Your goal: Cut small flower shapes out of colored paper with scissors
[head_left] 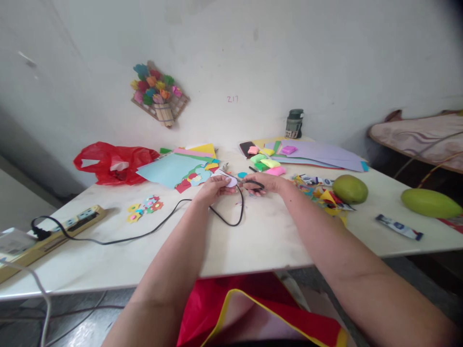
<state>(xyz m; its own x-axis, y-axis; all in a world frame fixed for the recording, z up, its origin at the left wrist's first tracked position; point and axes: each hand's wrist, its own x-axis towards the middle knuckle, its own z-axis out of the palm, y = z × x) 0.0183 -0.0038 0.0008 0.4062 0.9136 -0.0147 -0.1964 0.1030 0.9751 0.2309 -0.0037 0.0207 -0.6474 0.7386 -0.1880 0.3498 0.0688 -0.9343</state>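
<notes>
Pinched in the fingers of my left hand [216, 187] is a small lilac paper piece [232, 181] with a rounded edge. My right hand [268, 182] grips black-handled scissors [257, 183], whose blades point left at the paper; whether they touch it I cannot tell. A black cord [241, 212] loops on the white table [249, 246] just below both hands. Left of my left hand lie round-edged paper cutouts [193, 177] in several colours. A blue paper circle [242, 175] rests just beyond the hands.
Small paper flowers [144, 208], a red plastic bag [117, 164] and a power strip [77, 223] are at left. Toward the right are bright clay packets [269, 163], lilac sheets [318, 153], paper scraps [327, 197], green mangoes [350, 189] and a glue tube [398, 227].
</notes>
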